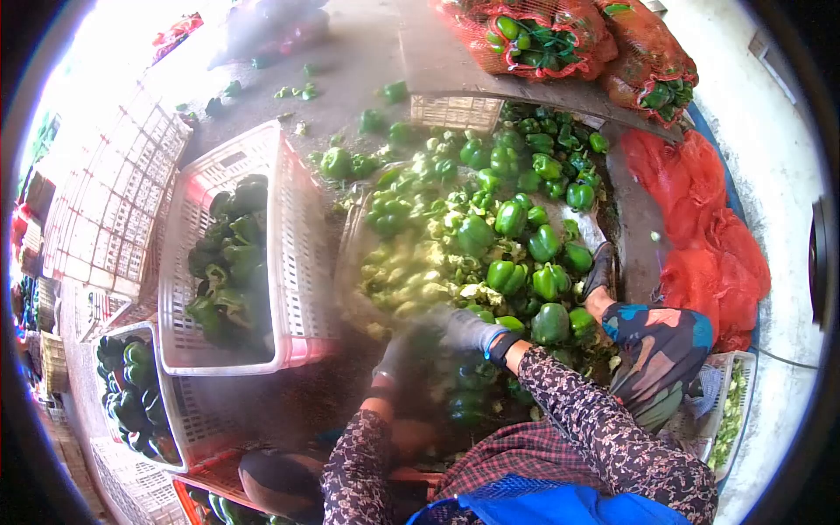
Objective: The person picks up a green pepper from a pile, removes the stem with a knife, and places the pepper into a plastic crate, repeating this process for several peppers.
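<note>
My left hand (400, 353), in a grey glove, reaches in over the lower edge of the pepper pile. Beside it my right hand (471, 333), also gloved in grey with a dark band at the wrist, stretches in from the right. The two hands are close together; haze on the lens blurs their fingers, and whatever they may hold is hidden. Just above them lie pale yellow-green scraps (411, 271). Whole green bell peppers (550, 324) are heaped to the right of my right hand.
Left stands a white crate (306, 254) part-filled with green peppers (232, 254); another crate of peppers (136, 394) is below it. Red mesh sacks (534, 39) of peppers rest on a board (542, 87). Red netting (709, 236) lies right, above a basket of pale bits (731, 411).
</note>
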Motion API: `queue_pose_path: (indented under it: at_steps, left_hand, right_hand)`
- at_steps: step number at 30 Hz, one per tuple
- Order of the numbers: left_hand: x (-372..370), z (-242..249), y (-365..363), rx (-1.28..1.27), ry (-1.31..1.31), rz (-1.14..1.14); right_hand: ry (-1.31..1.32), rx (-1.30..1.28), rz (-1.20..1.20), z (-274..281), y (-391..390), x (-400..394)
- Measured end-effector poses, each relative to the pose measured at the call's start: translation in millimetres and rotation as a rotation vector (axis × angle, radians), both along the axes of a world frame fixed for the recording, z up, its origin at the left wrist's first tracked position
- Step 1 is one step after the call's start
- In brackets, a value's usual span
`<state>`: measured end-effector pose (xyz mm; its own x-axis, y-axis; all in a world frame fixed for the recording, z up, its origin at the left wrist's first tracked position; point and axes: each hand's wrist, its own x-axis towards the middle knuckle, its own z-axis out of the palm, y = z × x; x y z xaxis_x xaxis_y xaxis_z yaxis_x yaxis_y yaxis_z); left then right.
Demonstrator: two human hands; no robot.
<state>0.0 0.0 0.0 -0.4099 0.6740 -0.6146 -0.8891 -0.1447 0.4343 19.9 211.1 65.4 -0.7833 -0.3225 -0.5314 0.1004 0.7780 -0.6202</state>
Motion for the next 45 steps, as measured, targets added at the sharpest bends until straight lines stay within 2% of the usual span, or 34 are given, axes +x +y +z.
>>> queue_pose_path:
  at_steps: [2, 3, 5, 6, 7, 8, 9, 10, 11, 12, 13, 15, 16, 17, 18, 19, 21, 23, 24, 25, 27, 28, 29, 30, 31, 32, 33, 35, 36, 37, 39, 41, 42, 45]
  left_hand:
    - [15.0, 146.3, 25.5, -0.246, -0.037, -0.057]
    - [7.5, 136.0, -5.4, -0.334, 0.015, -0.057]
    - [17.3, 80.2, -9.2, -0.192, 0.831, -0.159]
    - [16.9, 118.2, 9.4, -0.073, 0.269, 0.04]
    - [23.5, 116.4, 11.4, -0.07, 0.281, 0.027]
    - [31.8, 110.1, 13.1, -0.038, 0.452, 0.082]
    - [36.5, 108.7, 20.2, 0.003, 0.624, 0.142]
    - [41.6, 160.1, 32.3, 0.027, 0.508, 0.23]
    - [41.2, 177.0, 37.6, 0.044, 0.521, 0.22]
    - [39.9, 190.1, 40.4, 0.058, 0.523, 0.213]
    - [37.4, 208.3, 44.2, 0.073, 0.53, 0.206]
    - [44.0, 239.8, 56.3, 0.039, 0.625, 0.333]
    - [49.3, 257.7, 54.6, 0.031, 0.61, 0.278]
    - [52.8, 271.2, 52.3, 0.021, 0.593, 0.228]
    - [53.6, 252.0, 49.1, -0.025, 0.621, 0.203]
    - [60.7, 247.3, 51.7, -0.082, 0.785, 0.233]
    - [79.3, 260.2, 42.5, 0.103, 0.619, 0.194]
    - [85.3, 285.0, 35.6, 0.138, 0.552, 0.027]
    - [94.6, 285.2, 34.1, 0.066, 0.611, 0.051]
    - [99.8, 279.9, 30.8, 0.245, 0.591, 0.106]
    - [108.8, 310.2, 30.2, -0.018, 0.796, 0.039]
    - [110.4, 311.5, 30.3, -0.023, 0.8, 0.051]
    - [112.0, 311.8, 30.4, -0.009, 0.888, 0.145]
    - [112.3, 313.2, 31.2, 0.009, 0.976, 0.239]
    - [115.7, 324.4, 30.0, -0.018, 0.939, 0.303]
    - [113.8, 327.2, 27.5, 0.05, 0.923, 0.32]
    - [110.8, 329.9, 24.0, 0.116, 0.907, 0.333]
    - [112.2, 330.1, 18.9, 0.089, 0.966, 0.376]
    - [108.4, 319.8, 14.8, 0.07, 0.902, 0.427]
    - [104.7, 307.8, 11.4, 0.054, 0.836, 0.48]
    - [104.6, 294.4, 4.5, 0.125, 0.813, 0.535]
    - [108.6, 296.7, 1.8, 0.064, 0.887, 0.555]
    - [106.0, 291.7, 2.2, -0.052, 1.107, 0.578]
    - [107.1, 287.8, 2.3, -0.09, 1.192, 0.692]
  right_hand:
    - [0.128, 0.052, -0.033, 13.5, 11.9, 17.7]
    - [0.18, -0.035, -0.048, 12.8, -20.0, 10.7]
    - [0.233, -0.422, -0.383, 30.8, -5.9, 32.7]
    - [0.199, -0.793, -0.609, 55.8, -1.8, 41.5]
    - [0.318, -0.758, -0.7, 61.0, -3.0, 36.3]
    - [0.438, -0.861, -0.848, 68.7, -3.1, 38.6]
    - [0.564, -0.96, -0.991, 105.8, -7.8, 39.1]
    - [0.673, -1.004, -1.05, 134.1, -8.2, 41.3]
    - [0.781, -1.047, -1.108, 159.4, -8.5, 47.9]
    - [0.745, -0.849, -1.28, 181.3, -9.7, 56.9]
    - [0.822, -0.815, -1.267, 166.7, -3.8, 61.3]
    - [0.722, -0.645, -1.118, 153.3, 10.3, 79.2]
    - [0.503, -0.938, -1.222, 164.0, 9.2, 91.0]
    - [0.325, -1.176, -1.287, 138.4, 20.3, 95.7]
    - [0.332, -1.124, -1.282, 147.3, 15.3, 106.0]
    - [0.33, -1.073, -1.276, 159.7, 10.3, 113.9]
    - [0.403, -1.03, -1.092, 178.4, 16.1, 128.4]
    - [0.557, -0.735, -0.852, 207.7, 15.4, 128.0]
    - [0.746, -0.532, -0.673, 217.3, 13.7, 123.4]
    - [0.748, -0.542, -0.668, 237.8, 7.4, 123.1]
    - [0.563, -0.538, -0.633, 288.0, -11.5, 127.3]
    - [0.753, -0.335, -0.537, 297.7, -16.7, 125.4]
    - [0.754, -0.338, -0.526, 295.2, -18.9, 120.3]
    - [0.836, -0.524, -0.524, 288.9, -19.2, 113.5]
    - [0.911, -0.71, -0.522, 305.8, -24.3, 110.5]
    - [0.688, -0.789, -0.653, 324.6, -24.0, 128.7]
    - [0.692, -0.793, -0.652, 332.9, -25.3, 136.4]
    - [0.691, -0.641, -0.763, 333.6, -31.3, 149.5]
    - [0.852, -0.589, -0.663, 320.3, -34.8, 155.6]
    - [0.847, -0.593, -0.655, 311.6, -41.9, 160.3]
    - [1.018, -0.385, -0.409, 296.1, -55.4, 169.6]
    - [0.945, -0.372, -0.425, 285.2, -63.3, 170.7]
    - [0.883, -0.299, -0.42, 285.5, -65.5, 169.5]
    - [0.857, -0.238, -0.394, 283.7, -71.8, 164.2]
